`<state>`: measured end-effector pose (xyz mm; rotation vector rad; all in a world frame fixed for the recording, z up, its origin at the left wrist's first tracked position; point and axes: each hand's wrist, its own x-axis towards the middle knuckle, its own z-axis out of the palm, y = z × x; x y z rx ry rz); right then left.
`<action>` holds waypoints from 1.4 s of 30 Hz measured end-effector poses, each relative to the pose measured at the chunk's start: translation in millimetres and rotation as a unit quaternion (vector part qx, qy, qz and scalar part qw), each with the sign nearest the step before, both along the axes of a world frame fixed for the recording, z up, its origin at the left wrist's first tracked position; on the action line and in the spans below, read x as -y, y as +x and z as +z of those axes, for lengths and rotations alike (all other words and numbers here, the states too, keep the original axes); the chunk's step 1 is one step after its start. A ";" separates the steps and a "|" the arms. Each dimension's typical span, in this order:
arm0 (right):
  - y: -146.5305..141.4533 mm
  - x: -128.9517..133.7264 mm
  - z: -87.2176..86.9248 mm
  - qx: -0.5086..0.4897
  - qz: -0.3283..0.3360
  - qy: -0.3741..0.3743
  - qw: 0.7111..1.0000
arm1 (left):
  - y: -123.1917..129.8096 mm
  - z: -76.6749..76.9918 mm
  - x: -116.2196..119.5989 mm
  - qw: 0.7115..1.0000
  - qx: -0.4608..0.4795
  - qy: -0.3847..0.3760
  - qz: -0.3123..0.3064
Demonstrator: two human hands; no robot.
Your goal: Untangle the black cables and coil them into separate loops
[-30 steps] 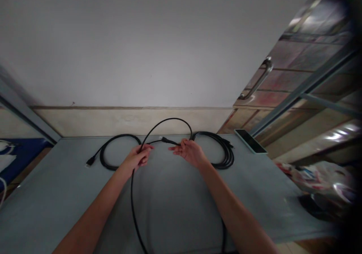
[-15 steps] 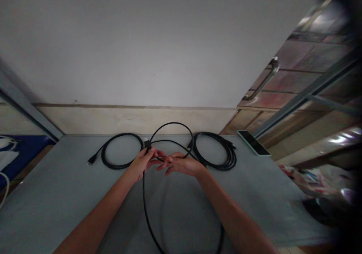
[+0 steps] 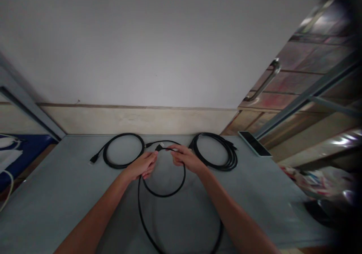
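Observation:
My left hand [image 3: 144,164] is closed around a black cable [image 3: 165,196], with a black plug [image 3: 159,147] with a pale tip sticking up just past its fingers. My right hand [image 3: 186,158] stands to the right, fingers pinched on the same cable. Between both hands the cable bends down in a round loop, and a longer, wider stretch hangs toward the front edge and passes behind my right forearm. Beyond my left hand lies a coiled black cable [image 3: 105,154] with a plug [image 3: 94,158] at its left end. Another thicker cable coil [image 3: 232,159] lies right of my right hand.
A phone-like device [image 3: 255,144] with a dark screen lies at the back right of the grey table [image 3: 70,193]. A pale wall [image 3: 147,50] rises behind it. Metal posts [image 3: 299,95] stand at both sides. Blurred bags [image 3: 316,182] are off the right edge.
My hands have drawn apart, the right one moving slightly up and right. The small cable loop that stood up above them now hangs below, between them. The plug has shifted right.

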<state>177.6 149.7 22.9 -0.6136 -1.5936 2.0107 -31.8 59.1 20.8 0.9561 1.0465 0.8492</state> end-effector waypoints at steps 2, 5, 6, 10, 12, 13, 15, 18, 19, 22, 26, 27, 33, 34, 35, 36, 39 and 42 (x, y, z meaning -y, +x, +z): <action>-7.0 7.0 0.8 0.039 0.001 0.049 0.998 | 3.3 4.3 3.9 0.999 -0.011 -0.021 -0.047; -16.1 17.0 2.7 0.067 -0.002 0.123 0.990 | 9.1 7.4 7.2 0.996 -0.034 -0.039 -0.077; -18.1 18.8 2.7 0.065 -0.009 0.143 0.987 | 10.4 6.9 7.1 0.996 -0.041 -0.040 -0.068; -18.1 13.0 -1.2 0.070 -0.088 0.194 0.974 | 10.4 -2.0 1.1 0.999 -0.032 -0.024 0.022; -13.8 4.1 -4.4 0.079 -0.161 0.204 0.962 | 8.8 -7.2 -3.4 0.998 -0.004 -0.015 0.056; -11.4 -0.6 -5.8 0.080 -0.199 0.205 0.955 | 8.1 -9.1 -5.4 0.997 0.013 -0.013 0.073; -7.1 -8.5 -8.2 0.077 -0.257 0.199 0.943 | 7.2 -11.0 -8.3 0.993 0.050 -0.012 0.110; -4.3 -13.3 -9.6 0.055 -0.295 0.181 0.936 | 5.8 -9.6 -10.1 0.988 0.083 -0.005 0.128; -4.2 -13.1 -9.3 0.047 -0.299 0.175 0.937 | 4.7 -8.5 -10.2 0.989 0.086 0.001 0.124; -3.9 -11.0 -6.8 0.030 -0.301 0.180 0.936 | -0.8 -5.4 -10.4 0.990 0.057 0.027 0.123; -2.0 -8.8 -1.9 0.045 -0.251 0.196 0.947 | -7.0 -4.4 -10.4 0.994 0.001 0.028 0.101; -2.0 -7.9 -0.9 0.055 -0.231 0.194 0.952 | -7.0 -5.0 -10.2 0.995 -0.005 0.023 0.093; -9.4 6.2 3.0 0.146 -0.064 0.203 0.966 | 4.6 -10.9 -5.4 0.999 -0.029 -0.001 0.026; -10.5 8.5 3.5 0.149 -0.041 0.204 0.967 | 6.8 -11.0 -4.1 0.999 -0.036 -0.003 0.020; -11.1 10.0 3.9 0.151 -0.025 0.206 0.966 | 8.6 -10.6 -2.9 0.999 -0.043 -0.005 0.014; -11.0 10.9 4.2 0.156 -0.013 0.212 0.965 | 10.0 -9.9 -1.8 0.999 -0.052 -0.005 0.008; -9.4 10.8 4.5 0.192 0.025 0.238 0.952 | 11.8 -7.1 0.1 0.993 -0.113 0.018 -0.016; -11.1 11.0 3.1 0.241 0.080 0.275 0.927 | 11.3 -7.2 -0.5 0.976 -0.206 0.060 -0.026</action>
